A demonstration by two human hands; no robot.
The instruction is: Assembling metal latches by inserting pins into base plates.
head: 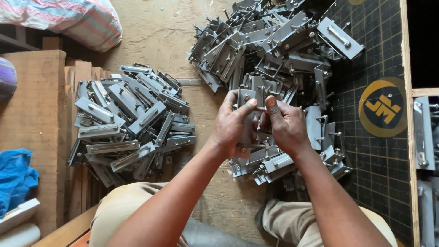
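Both my hands meet at the middle of the head view around one grey metal bracket [249, 98] with a bolt through it. My left hand [233, 126] wraps its left side, thumb laid across the front. My right hand [286, 126] grips the right side, thumb up against the bracket's edge. Beneath and behind my hands lies a large heap of the same grey bracket parts [279, 45]. A second heap of flat grey brackets [128, 119] sits to the left, apart from my hands.
The floor is plywood [155, 32]. A dark grid mat [379, 151] with a yellow round mark lies to the right. A wooden block [34, 114] and blue cloth [16, 178] are on the left, a striped sack [68, 18] at top left. My knees are at the bottom.
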